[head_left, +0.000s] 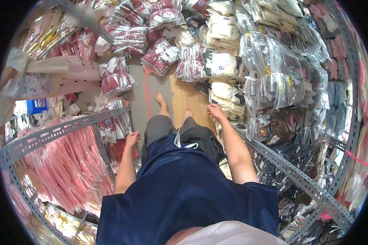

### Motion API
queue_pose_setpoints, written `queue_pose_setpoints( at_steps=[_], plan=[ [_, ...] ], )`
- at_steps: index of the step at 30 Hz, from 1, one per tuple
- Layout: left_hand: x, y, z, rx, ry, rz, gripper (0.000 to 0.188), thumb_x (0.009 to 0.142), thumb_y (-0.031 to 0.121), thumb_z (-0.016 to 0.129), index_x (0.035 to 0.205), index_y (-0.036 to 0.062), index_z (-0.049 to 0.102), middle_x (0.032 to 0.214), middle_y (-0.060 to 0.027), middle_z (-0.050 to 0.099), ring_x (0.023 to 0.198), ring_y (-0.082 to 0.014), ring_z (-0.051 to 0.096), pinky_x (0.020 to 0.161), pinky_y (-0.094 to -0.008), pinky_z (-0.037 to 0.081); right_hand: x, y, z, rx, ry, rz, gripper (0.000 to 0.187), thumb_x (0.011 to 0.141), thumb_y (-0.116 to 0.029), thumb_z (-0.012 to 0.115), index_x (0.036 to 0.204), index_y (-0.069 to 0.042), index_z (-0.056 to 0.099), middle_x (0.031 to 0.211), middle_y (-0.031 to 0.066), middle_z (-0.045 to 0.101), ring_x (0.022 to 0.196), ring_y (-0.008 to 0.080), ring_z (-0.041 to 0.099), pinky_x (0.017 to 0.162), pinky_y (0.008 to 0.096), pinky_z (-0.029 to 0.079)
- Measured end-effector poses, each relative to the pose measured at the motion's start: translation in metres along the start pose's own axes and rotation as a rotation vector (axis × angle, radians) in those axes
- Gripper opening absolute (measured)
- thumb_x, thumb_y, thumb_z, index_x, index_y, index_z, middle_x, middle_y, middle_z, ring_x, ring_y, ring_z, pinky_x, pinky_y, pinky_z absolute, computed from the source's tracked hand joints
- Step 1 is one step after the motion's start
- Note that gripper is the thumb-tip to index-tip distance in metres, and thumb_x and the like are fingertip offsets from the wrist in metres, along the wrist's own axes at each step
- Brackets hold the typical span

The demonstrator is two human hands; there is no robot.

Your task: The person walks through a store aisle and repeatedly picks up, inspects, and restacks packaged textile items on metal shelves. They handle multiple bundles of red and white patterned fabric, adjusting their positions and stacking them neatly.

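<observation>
My left hand (132, 139) hangs beside my left thigh, its fingers loosely bent and apart, with nothing seen in them. Close to it stand bundles of red and white packaged garments (111, 123) at the end of a grey metal shelf (69, 128). My right hand (215, 111) is raised ahead of my right thigh with the fingers curled in, and no object shows in it. Just beyond that hand rises a stack of cream packaged garments (226, 93). The two hands are well apart.
Pink packaged garments (65, 163) fill the left shelf. Clear-bagged bundles (274, 73) are piled high on the right, above a slanting metal rail (290, 167). Ahead, red and white bundles (161, 56) lie on the floor by a cardboard sheet (188, 96). A blue container (37, 106) sits far left.
</observation>
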State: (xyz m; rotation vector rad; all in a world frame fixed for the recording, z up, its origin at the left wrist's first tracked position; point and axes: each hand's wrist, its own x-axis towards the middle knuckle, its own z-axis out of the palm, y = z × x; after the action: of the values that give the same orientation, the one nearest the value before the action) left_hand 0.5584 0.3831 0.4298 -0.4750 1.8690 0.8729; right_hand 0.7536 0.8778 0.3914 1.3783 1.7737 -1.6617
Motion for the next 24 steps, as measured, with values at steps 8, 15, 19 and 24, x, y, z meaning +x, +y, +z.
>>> queue_pose_setpoints(
  at_steps=[8, 15, 19, 24],
  plan=[
    [0.091, 0.065, -0.034, -0.089, -0.108, -0.074, 0.047, 0.090, 0.048, 0.058, 0.120, 0.0112, 0.057, 0.111, -0.0044, 0.064, 0.092, -0.0167, 0.061, 0.077, -0.0384, 0.045, 0.022, -0.059, -0.006, -0.085, -0.013, 0.230, 0.034, 0.092, -0.034, 0.061, 0.111, -0.006, 0.060, 0.093, 0.0090, 0.067, 0.066, 0.0153, 0.063, 0.052, 0.0291, 0.049],
    [0.129, 0.205, -0.082, -0.065, 0.024, 0.124, 0.043, 0.091, 0.047, 0.059, 0.108, 0.0087, 0.064, 0.096, -0.0017, 0.067, 0.081, -0.0132, 0.063, 0.068, -0.0299, 0.046, 0.037, -0.165, 0.011, -0.124, 0.020, 0.078, 0.035, 0.092, -0.033, 0.060, 0.108, -0.002, 0.063, 0.086, 0.0079, 0.067, 0.070, 0.0135, 0.063, 0.063, 0.0266, 0.050],
    [0.134, 0.262, -0.096, -0.081, 0.126, 0.181, 0.040, 0.091, 0.045, 0.060, 0.107, 0.0081, 0.065, 0.094, -0.0004, 0.067, 0.083, -0.0103, 0.064, 0.066, -0.0268, 0.045, 0.075, -0.184, 0.019, -0.281, -0.064, -0.015, 0.036, 0.092, -0.035, 0.059, 0.107, -0.002, 0.064, 0.084, 0.0055, 0.067, 0.071, 0.0143, 0.063, 0.067, 0.0303, 0.050],
    [0.122, 0.272, -0.080, -0.069, 0.154, 0.131, 0.040, 0.091, 0.043, 0.061, 0.105, 0.0062, 0.064, 0.092, -0.0010, 0.066, 0.081, -0.0114, 0.063, 0.064, -0.0261, 0.045, 0.144, -0.181, 0.012, -0.220, -0.148, 0.023, 0.033, 0.092, -0.033, 0.059, 0.104, -0.002, 0.063, 0.084, 0.0055, 0.067, 0.068, 0.0132, 0.063, 0.063, 0.0282, 0.050]
  ],
)
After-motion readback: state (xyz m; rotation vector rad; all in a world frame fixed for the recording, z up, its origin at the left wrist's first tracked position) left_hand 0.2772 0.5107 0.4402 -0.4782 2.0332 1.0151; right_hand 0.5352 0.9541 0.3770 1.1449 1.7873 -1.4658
